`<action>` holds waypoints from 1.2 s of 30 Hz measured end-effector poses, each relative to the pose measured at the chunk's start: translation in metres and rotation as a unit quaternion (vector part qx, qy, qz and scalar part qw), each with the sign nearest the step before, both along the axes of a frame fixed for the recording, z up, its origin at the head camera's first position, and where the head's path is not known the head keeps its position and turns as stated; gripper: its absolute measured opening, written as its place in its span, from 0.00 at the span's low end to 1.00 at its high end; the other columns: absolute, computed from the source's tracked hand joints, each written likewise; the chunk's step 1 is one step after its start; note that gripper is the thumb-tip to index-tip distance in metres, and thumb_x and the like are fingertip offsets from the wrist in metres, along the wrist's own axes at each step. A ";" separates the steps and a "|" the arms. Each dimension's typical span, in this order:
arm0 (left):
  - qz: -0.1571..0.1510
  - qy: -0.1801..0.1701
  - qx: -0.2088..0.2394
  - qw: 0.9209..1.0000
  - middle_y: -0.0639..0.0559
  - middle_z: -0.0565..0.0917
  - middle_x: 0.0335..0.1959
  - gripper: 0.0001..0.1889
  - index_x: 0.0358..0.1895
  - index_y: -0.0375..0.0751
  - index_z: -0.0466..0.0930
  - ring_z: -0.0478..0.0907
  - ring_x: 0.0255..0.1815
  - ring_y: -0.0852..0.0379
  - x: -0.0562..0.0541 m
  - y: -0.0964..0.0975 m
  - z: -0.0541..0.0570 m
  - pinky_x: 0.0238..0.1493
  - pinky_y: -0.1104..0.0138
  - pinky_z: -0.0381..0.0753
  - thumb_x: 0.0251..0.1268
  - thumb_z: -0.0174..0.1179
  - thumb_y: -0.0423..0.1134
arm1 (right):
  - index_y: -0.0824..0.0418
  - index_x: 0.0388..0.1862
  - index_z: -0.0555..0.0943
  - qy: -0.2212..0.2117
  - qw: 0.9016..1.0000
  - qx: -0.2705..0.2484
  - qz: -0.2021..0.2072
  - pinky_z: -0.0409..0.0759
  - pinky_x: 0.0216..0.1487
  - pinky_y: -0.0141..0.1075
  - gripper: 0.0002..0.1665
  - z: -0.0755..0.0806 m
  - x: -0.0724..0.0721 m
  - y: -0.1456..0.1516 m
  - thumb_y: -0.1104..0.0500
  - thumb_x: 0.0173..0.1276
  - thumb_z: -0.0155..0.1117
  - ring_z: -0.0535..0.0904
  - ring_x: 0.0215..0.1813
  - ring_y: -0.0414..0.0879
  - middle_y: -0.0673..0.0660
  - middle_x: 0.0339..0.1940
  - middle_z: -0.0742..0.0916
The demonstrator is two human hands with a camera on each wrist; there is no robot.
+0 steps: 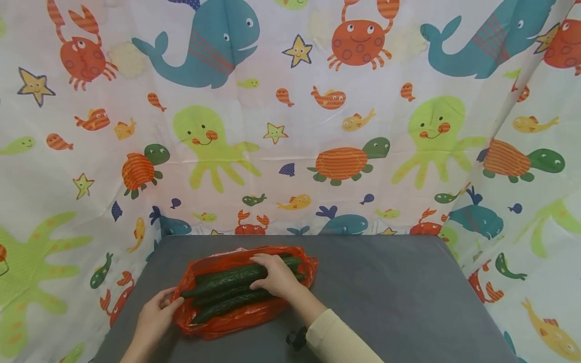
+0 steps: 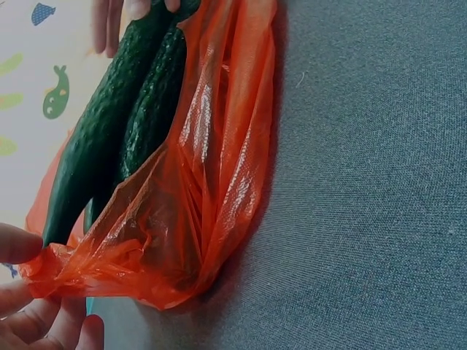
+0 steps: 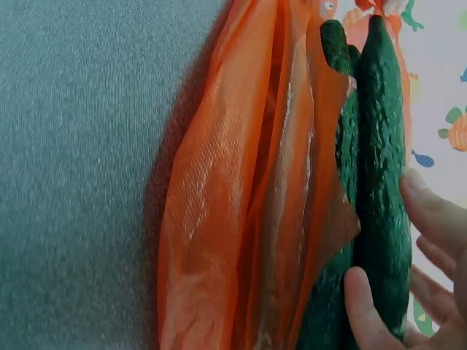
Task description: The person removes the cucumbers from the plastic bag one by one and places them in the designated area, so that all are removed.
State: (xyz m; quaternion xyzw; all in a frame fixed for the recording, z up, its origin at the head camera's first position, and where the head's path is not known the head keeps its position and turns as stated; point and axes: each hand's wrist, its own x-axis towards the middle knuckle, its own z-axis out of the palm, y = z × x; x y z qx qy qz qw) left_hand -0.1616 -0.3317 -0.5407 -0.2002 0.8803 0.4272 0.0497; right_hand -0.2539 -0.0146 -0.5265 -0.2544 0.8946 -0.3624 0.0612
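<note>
Several dark green cucumbers (image 1: 222, 281) lie side by side in an open red plastic bag (image 1: 213, 330) on the table. At the bag's left end, my left hand (image 1: 156, 313) pinches the rim of the plastic between thumb and fingers (image 2: 62, 321), close to a cucumber's tip. My right hand (image 1: 278, 278) reaches into the bag from the right and grips the uppermost cucumber (image 3: 383, 146). Its thumb (image 3: 363, 299) is on the near side and its fingers are on the far side. Part of the bag's near wall covers the lower cucumbers in the right wrist view.
Grey cloth covers the table (image 1: 386, 292) under the bag. A white curtain (image 1: 290, 156) printed with sea animals stands along the back and both sides. By the right sleeve (image 1: 338, 338) is a small black object (image 1: 297, 338).
</note>
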 end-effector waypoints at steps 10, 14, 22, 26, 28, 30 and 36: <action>-0.001 -0.006 -0.003 1.000 0.27 0.81 0.57 0.36 0.70 0.33 0.69 0.79 0.55 0.34 0.000 -0.001 -0.002 0.43 0.51 0.81 0.72 0.58 0.60 | 0.41 0.65 0.81 0.011 0.996 0.052 -0.075 0.82 0.50 0.50 0.36 -0.005 0.007 -0.012 0.49 0.55 0.81 0.73 0.66 0.49 0.46 0.64 0.83; -0.001 -0.010 -0.002 1.000 0.26 0.79 0.58 0.37 0.70 0.33 0.69 0.78 0.57 0.32 0.000 0.000 -0.002 0.45 0.49 0.81 0.72 0.57 0.60 | 0.38 0.62 0.83 0.025 0.992 0.077 -0.095 0.82 0.48 0.50 0.32 -0.008 0.007 -0.015 0.46 0.56 0.81 0.74 0.64 0.47 0.45 0.61 0.84; 0.005 -0.013 0.005 1.000 0.29 0.81 0.56 0.36 0.69 0.33 0.69 0.80 0.53 0.37 0.000 0.001 -0.002 0.39 0.55 0.81 0.72 0.58 0.60 | 0.39 0.57 0.86 0.058 0.987 0.100 -0.115 0.83 0.45 0.46 0.28 -0.011 0.007 -0.022 0.46 0.56 0.80 0.75 0.59 0.46 0.44 0.57 0.85; 0.004 -0.008 0.004 1.000 0.29 0.81 0.55 0.36 0.69 0.33 0.70 0.80 0.53 0.36 0.000 0.000 -0.001 0.40 0.54 0.82 0.72 0.58 0.60 | 0.42 0.56 0.87 0.065 0.988 0.090 -0.111 0.83 0.44 0.45 0.26 -0.009 0.008 -0.023 0.47 0.56 0.80 0.76 0.58 0.46 0.45 0.55 0.86; 0.002 -0.006 0.002 1.000 0.29 0.82 0.54 0.36 0.69 0.33 0.70 0.80 0.53 0.36 0.000 0.000 -0.001 0.40 0.54 0.82 0.72 0.58 0.60 | 0.43 0.55 0.88 0.069 0.988 0.084 -0.108 0.83 0.44 0.45 0.25 -0.007 0.009 -0.023 0.48 0.56 0.80 0.76 0.58 0.46 0.45 0.54 0.86; 0.000 -0.006 0.000 1.000 0.29 0.82 0.54 0.36 0.69 0.33 0.70 0.80 0.54 0.36 -0.001 -0.001 -0.002 0.40 0.53 0.82 0.72 0.58 0.60 | 0.42 0.55 0.88 0.071 0.988 0.081 -0.108 0.83 0.45 0.45 0.25 -0.006 0.010 -0.023 0.48 0.56 0.80 0.76 0.58 0.46 0.45 0.54 0.86; -0.007 -0.015 -0.003 1.000 0.26 0.78 0.60 0.39 0.71 0.33 0.69 0.77 0.58 0.30 0.000 -0.002 -0.004 0.45 0.48 0.81 0.71 0.56 0.63 | 0.42 0.55 0.88 0.078 0.988 0.075 -0.113 0.83 0.44 0.45 0.24 -0.008 0.011 -0.023 0.47 0.57 0.79 0.76 0.60 0.47 0.45 0.53 0.86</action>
